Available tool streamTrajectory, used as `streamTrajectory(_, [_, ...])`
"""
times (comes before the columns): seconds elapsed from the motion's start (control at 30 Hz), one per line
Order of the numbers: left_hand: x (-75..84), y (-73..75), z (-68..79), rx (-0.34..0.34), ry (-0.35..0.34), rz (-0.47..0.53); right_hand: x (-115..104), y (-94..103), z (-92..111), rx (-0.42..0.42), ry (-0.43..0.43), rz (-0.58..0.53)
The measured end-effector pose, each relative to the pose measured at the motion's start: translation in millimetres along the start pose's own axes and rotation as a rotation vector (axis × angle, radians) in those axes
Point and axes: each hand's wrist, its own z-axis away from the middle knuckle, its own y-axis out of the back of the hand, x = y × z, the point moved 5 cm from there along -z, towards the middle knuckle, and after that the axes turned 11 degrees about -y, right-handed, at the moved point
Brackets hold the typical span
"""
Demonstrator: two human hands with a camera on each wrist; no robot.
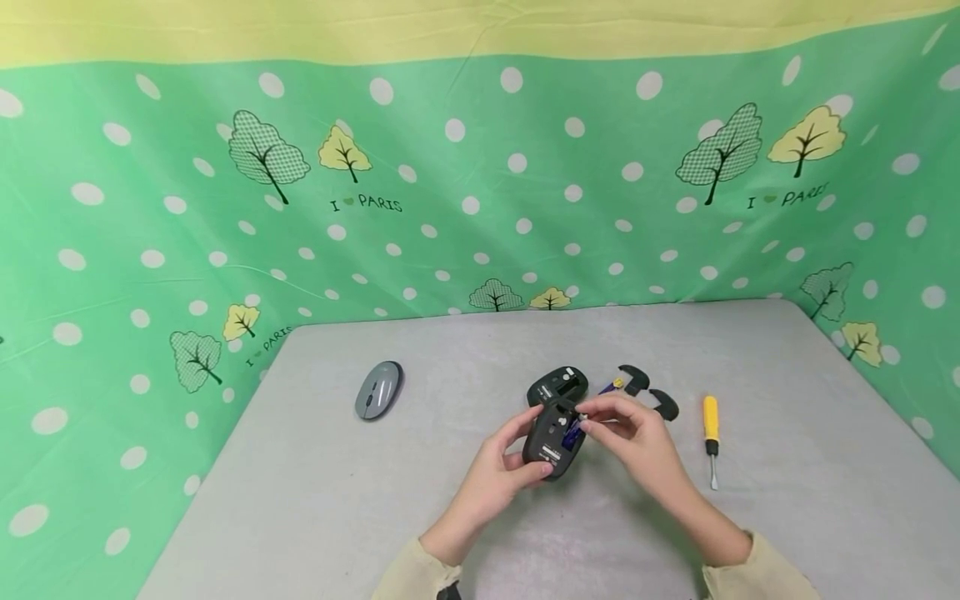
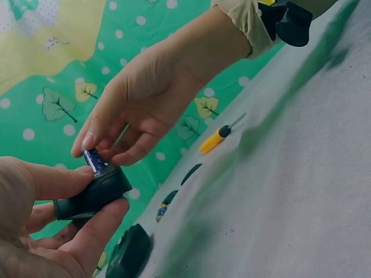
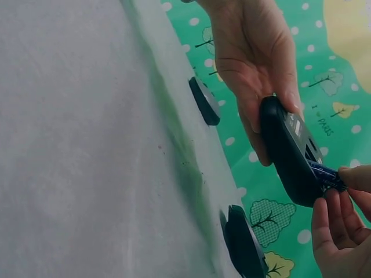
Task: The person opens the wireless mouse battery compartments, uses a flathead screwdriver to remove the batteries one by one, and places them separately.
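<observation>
My left hand [image 1: 501, 475] grips a black computer mouse [image 1: 542, 454] by its sides, with the underside facing up and its battery slot uncovered. My right hand [image 1: 637, 437] pinches a blue battery [image 3: 323, 172] by one end. That battery sits tilted, its other end inside the slot of the held mouse. Just behind lies a second black mouse [image 1: 546, 385], bottom up, with an open battery slot. Beside it on the table is another blue battery with a yellow end [image 1: 617, 383], partly hidden by my right hand.
Two black curved covers [image 1: 636, 379] [image 1: 664, 405] lie beyond my right hand. A screwdriver with a yellow handle [image 1: 711, 421] lies to the right. On the left rests a grey mouse [image 1: 378, 390], buttons up. A green patterned cloth [image 1: 420, 167] hangs behind the grey table [image 1: 315, 500].
</observation>
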Motion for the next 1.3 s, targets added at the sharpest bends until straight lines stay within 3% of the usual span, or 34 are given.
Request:
streamTrajectory(0.57, [-11.9,1.8,-1.5,-0.017,0.011,-0.006,7,21.7,-8,-0.003,-0.096,-0.1])
streamTrajectory(0.8, [-12.7,4.8,-2.7,-0.026,0.007,-0.02,16,44.2,-19,0.029,-0.145,-0.223])
streamTrajectory(1.0, [-18.1,7.6,-1.6,-0.026,0.026,-0.014,27,62.2,-29,0.076,-0.215,-0.127])
streamTrajectory(1.3, [-26.9,7.8,0.4,-0.032,0.049,-0.007,48,76.5,-39,0.056,-0.346,0.033])
